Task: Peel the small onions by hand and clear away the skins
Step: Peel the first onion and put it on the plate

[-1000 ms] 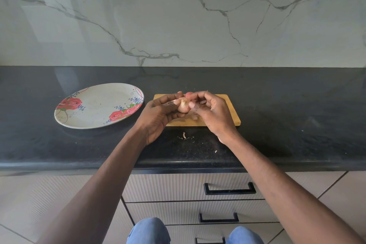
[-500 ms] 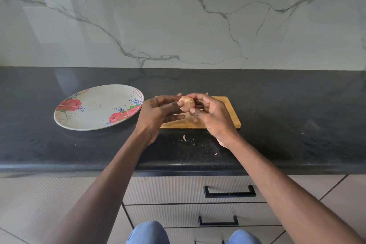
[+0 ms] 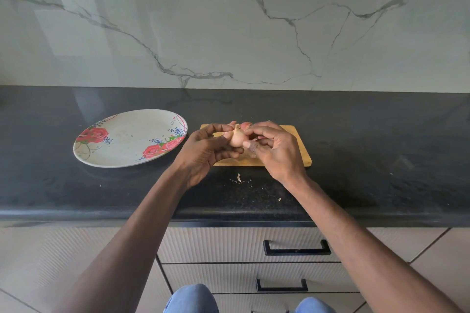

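we are early in the peeling: a few skin scraps (image 3: 239, 177) lie on the desk (image 3: 368, 150), the floral plate (image 3: 127, 138) holds nothing. above the cutting board (image 3: 300, 157), our left hand (image 3: 203, 152) holds one small onion (image 3: 237, 138) while our right hand (image 3: 274, 150) pinches its skin; another onion (image 3: 246, 125) sits behind.

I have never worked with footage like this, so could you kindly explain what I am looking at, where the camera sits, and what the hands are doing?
There is no machine here: a person wears one camera on the head, looking down at their own bare arms. The left hand and right hand together hold a small pale onion over a small wooden cutting board; another reddish onion shows just behind. To the left on the black stone counter lies an oval white plate with red roses. Bits of onion skin lie in front of the board.
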`<state>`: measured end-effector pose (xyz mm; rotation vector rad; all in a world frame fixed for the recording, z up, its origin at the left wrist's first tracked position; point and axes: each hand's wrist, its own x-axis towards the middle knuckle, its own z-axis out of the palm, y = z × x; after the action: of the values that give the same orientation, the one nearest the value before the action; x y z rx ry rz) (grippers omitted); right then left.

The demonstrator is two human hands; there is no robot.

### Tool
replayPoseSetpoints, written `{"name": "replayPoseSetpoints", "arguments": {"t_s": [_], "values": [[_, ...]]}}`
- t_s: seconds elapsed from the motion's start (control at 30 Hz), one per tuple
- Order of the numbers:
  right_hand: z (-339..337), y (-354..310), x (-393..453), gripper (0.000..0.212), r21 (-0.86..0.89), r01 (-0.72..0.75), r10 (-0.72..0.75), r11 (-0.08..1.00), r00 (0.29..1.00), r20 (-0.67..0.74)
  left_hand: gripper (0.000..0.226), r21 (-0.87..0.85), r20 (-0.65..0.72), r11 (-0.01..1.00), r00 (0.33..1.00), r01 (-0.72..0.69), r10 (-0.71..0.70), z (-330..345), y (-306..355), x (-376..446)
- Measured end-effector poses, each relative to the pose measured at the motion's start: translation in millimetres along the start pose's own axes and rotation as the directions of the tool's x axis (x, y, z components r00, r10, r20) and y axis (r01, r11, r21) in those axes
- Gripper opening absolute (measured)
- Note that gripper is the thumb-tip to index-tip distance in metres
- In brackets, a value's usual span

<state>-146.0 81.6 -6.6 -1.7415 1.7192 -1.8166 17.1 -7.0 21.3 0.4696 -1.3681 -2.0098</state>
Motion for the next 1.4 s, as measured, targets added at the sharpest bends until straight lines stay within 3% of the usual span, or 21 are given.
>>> {"name": "replayPoseSetpoints", "arguments": {"t_s": [0.1,0.27,0.53,1.07,1.3,1.4], "values": [[3.0,4.3,-1.0,0.032,-0.058,0.029,-0.025,0.998,0.997,0.067,0.028,0.064,0.015,0.998,1.000,0.002,-0.003,-2.0,-0.2,0.2],[2.2,9.1,-1.9,0.024,-0.147,0.125,-0.110,0.981,0.988,0.107,0.037,0.122,0.016,0.992,0.999,0.038,-0.040,-4.7,-0.1,0.1],[4.2,10.7,-1.0,0.020,-0.158,0.147,-0.134,0.976,0.987,0.089,0.017,0.089,-0.005,0.995,0.999,0.050,-0.050,-3.9,-0.5,2.3],[5.0,5.9,-2.3,0.009,-0.164,0.171,-0.164,0.971,0.985,0.060,0.017,-0.035,0.024,0.994,0.995,0.102,-0.101,-1.7,0.8,1.5],[3.9,-2.8,-4.3,0.013,-0.171,0.005,-0.001,0.985,1.000,0.026,0.023,-0.095,0.036,0.990,0.995,0.101,-0.098,-4.4,3.9,0.2],[2.7,-7.2,-4.2,0.027,-0.154,-0.033,0.037,0.988,0.999,0.019,0.022,-0.081,0.022,0.992,0.995,0.096,-0.095,-5.0,4.2,0.6]]}}
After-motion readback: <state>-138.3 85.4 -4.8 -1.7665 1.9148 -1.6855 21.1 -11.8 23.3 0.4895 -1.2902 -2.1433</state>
